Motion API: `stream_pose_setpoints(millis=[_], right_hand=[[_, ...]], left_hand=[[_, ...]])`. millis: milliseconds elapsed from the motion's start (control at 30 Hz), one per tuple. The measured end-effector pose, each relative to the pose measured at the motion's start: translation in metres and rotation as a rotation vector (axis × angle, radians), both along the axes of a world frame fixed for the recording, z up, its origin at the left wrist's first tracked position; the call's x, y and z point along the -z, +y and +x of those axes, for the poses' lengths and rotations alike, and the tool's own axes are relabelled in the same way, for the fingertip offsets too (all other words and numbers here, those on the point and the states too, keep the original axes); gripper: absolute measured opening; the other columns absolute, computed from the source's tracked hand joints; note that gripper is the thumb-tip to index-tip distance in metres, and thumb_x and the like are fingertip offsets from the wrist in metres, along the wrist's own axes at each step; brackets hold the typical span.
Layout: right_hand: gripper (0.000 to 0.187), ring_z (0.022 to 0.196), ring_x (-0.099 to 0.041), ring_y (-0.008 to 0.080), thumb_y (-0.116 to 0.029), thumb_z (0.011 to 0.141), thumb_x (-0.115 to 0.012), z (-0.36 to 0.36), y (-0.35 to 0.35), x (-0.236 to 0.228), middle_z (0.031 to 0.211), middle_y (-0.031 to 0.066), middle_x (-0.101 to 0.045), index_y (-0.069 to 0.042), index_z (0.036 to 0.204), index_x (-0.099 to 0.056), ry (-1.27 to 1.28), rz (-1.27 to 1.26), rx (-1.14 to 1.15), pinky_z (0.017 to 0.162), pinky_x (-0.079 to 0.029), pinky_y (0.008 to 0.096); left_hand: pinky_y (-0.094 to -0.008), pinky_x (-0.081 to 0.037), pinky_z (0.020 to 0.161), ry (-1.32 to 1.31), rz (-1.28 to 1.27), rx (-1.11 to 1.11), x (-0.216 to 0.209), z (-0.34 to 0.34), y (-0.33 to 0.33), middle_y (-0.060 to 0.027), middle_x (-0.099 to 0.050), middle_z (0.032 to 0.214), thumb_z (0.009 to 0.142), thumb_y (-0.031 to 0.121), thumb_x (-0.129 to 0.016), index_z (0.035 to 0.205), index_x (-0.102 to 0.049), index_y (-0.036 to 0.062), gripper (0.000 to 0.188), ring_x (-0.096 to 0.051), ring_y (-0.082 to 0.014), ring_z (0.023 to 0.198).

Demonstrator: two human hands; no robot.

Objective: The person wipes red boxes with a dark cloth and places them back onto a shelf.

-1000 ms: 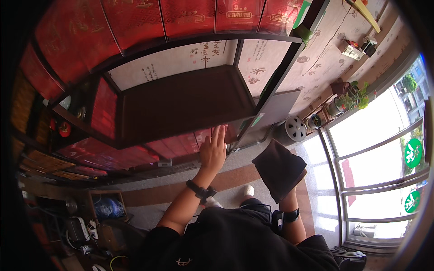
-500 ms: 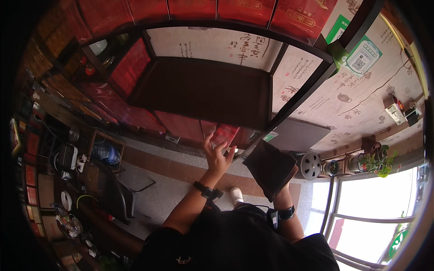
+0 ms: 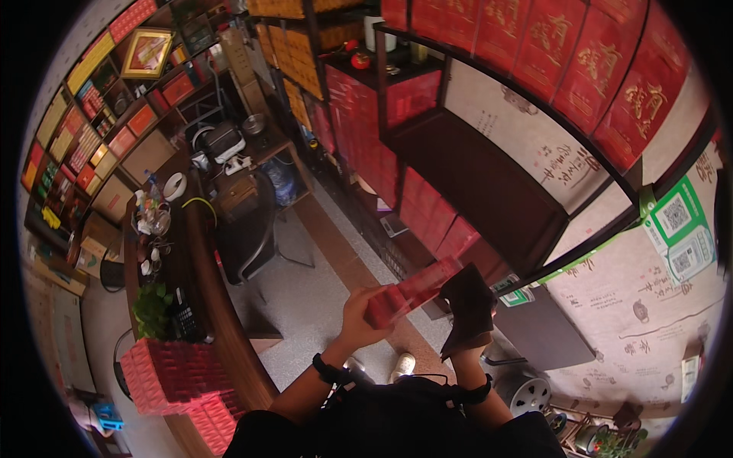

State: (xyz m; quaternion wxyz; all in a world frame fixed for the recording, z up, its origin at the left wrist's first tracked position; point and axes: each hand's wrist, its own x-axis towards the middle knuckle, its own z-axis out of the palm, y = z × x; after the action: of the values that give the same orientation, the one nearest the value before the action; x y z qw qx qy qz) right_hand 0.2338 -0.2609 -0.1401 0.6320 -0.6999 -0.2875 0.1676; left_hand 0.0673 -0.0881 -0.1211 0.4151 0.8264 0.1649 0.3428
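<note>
- Here, left hand [image 3: 360, 313] raised in front of the chest, fingers [image 3: 372, 294] curled and clamped on the near end of a long red box [image 3: 410, 291].
- Red box held slanted, far end rising to the right and touching the dark cloth [image 3: 467, 305].
- Right hand [image 3: 460, 347] mostly hidden under the dark cloth, draped over it; fingers evidently bunched inside the fabric, exact grip not visible.
- Black bands on both wrists, left [image 3: 327, 371] and right [image 3: 475, 394].
- Just beyond the box, an empty dark wooden shelf [image 3: 473, 191] in a black frame, with rows of red boxes [image 3: 435, 221] stacked below and to its left.
- Above the shelf, larger red packages [image 3: 580, 53] lined along the top.
- Pale patterned wall panel [image 3: 649, 305] on the right, bearing a green sticker [image 3: 676, 217].
- Lower left, a curved dark counter [image 3: 206, 298] carrying a stack of red cartons [image 3: 172, 374] and a green plant [image 3: 153, 309].
- Black chair [image 3: 248, 237] behind the counter, grey floor [image 3: 313, 298] below the hands.
</note>
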Motion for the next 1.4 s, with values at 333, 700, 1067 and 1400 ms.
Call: stream_pose_setpoints(millis=[333, 700, 1067, 1400], right_hand=[[0.062, 0.122, -0.057, 0.0324, -0.057, 0.088, -0.057, -0.149, 0.106, -0.116, 0.132, 0.0134, -0.06, -0.009, 0.127, -0.062, -0.805, 0.329, -0.804, 0.102, -0.042, 0.0504], [0.072, 0.14, -0.027, 0.0489, -0.067, 0.094, -0.039, -0.264, 0.199, -0.075, 0.155, 0.0229, -0.027, -0.021, 0.149, -0.032, -1.131, 0.668, -0.424, 0.112, -0.011, 0.0688], [0.065, 0.14, -0.032, 0.0456, -0.06, 0.085, -0.061, -0.449, 0.196, -0.1, 0.15, 0.0221, -0.038, -0.022, 0.137, -0.052, -1.098, 0.824, -1.096, 0.108, -0.018, 0.0712], [0.078, 0.137, -0.043, 0.03, -0.028, 0.073, -0.077, -0.552, 0.208, -0.147, 0.151, 0.0084, -0.042, -0.022, 0.144, -0.047, -1.316, 0.876, -1.429, 0.106, -0.035, 0.0605]], left_hand=[[-0.0386, -0.053, 0.068, 0.08, -0.084, -0.222, -0.065, -0.169, -0.023, -0.0133, -0.068, 0.089, 0.064, 0.024, -0.081, 0.115, -0.058, 0.0039, 0.059, -0.068, -0.0328, 0.078], [-0.0354, -0.041, 0.105, -0.602, -0.244, -0.535, -0.104, -0.302, -0.014, -0.0172, -0.056, 0.134, 0.069, 0.011, -0.086, 0.132, -0.047, -0.0053, 0.075, -0.054, -0.0206, 0.123], [-0.0437, -0.043, 0.105, -1.416, -0.027, -1.046, -0.122, -0.423, -0.041, -0.015, -0.056, 0.134, 0.094, 0.036, -0.058, 0.135, -0.049, -0.0003, 0.056, -0.055, -0.0294, 0.122], [-0.0421, -0.04, 0.107, -1.804, 0.019, -1.367, -0.101, -0.501, -0.074, -0.0092, -0.055, 0.135, 0.095, 0.041, -0.056, 0.133, -0.051, 0.006, 0.052, -0.052, -0.0257, 0.125]])
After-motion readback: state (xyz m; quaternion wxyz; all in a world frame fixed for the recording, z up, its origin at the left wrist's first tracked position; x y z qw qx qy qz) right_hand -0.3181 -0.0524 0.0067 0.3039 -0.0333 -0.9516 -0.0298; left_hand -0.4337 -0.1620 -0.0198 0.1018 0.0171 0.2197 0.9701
